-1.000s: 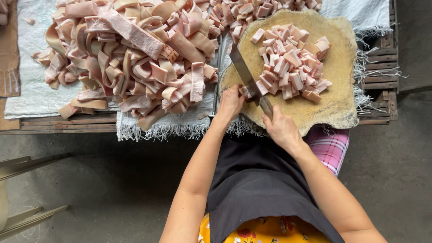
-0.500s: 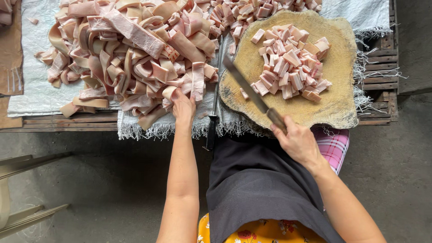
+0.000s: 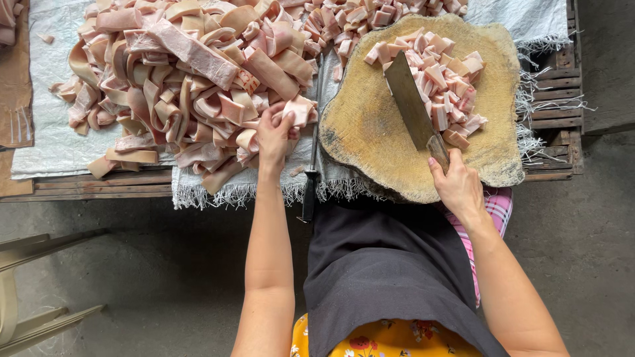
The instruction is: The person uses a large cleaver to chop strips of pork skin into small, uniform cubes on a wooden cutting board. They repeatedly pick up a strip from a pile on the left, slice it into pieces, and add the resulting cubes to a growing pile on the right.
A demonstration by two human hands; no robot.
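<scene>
Left hand (image 3: 274, 135) grip is pinched on a pink meat strip (image 3: 291, 112); cleaver (image 3: 413, 109) handle is enclosed by right hand (image 3: 456, 188) grip, cut pieces (image 3: 443, 79) beyond.

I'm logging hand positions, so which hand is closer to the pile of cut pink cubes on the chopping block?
Right. The right hand holds the cleaver beside the cubes; the left hand grips strips off the block.

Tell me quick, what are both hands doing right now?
Left hand: closed on a pink meat strip at the edge of the pile.
Right hand: closed around the cleaver handle, blade lying over the wooden chopping block.
</scene>
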